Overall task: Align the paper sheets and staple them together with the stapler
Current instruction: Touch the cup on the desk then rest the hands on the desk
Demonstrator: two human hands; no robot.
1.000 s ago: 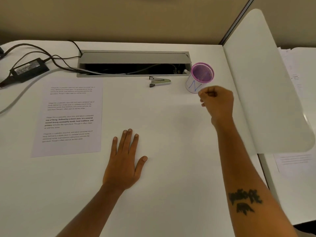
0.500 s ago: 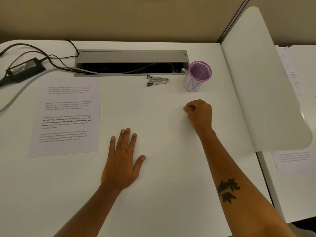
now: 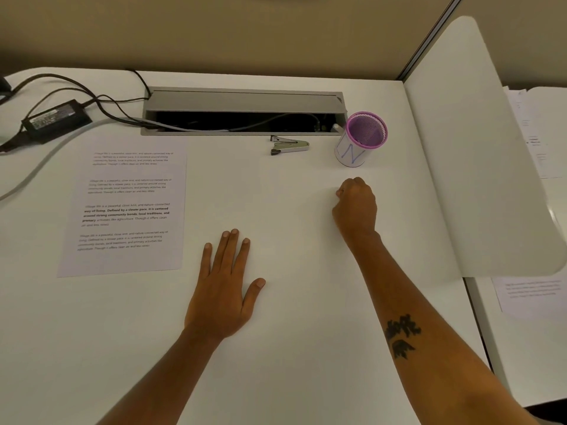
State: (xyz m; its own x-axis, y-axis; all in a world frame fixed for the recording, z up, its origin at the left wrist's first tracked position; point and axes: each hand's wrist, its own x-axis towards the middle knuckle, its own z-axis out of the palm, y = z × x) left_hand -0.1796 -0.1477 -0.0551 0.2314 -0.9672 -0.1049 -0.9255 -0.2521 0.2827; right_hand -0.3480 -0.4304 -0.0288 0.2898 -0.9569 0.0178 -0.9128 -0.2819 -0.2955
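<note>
A printed paper sheet [image 3: 129, 210] lies flat on the left of the white desk [image 3: 306, 348]. A small metal stapler [image 3: 290, 145] lies on its side near the back, just in front of the cable slot. My left hand [image 3: 224, 289] rests palm down on the desk with straight fingers, to the right of the sheet and not touching it. My right hand [image 3: 356, 207] is curled into a fist on the desk, below the purple cup and to the right of the stapler. I see nothing in that fist.
A purple mesh cup [image 3: 362, 139] marked with a blue N stands at the back right. An open grey cable slot [image 3: 242, 101] runs along the back, with a black power adapter [image 3: 56, 118] and cords at the far left. A white divider panel [image 3: 478, 164] bounds the right side, and more papers [image 3: 530, 296] lie beyond it.
My right fist has come down from beside the purple cup, toward me and slightly left, onto the desk. My left hand has stayed flat in place.
</note>
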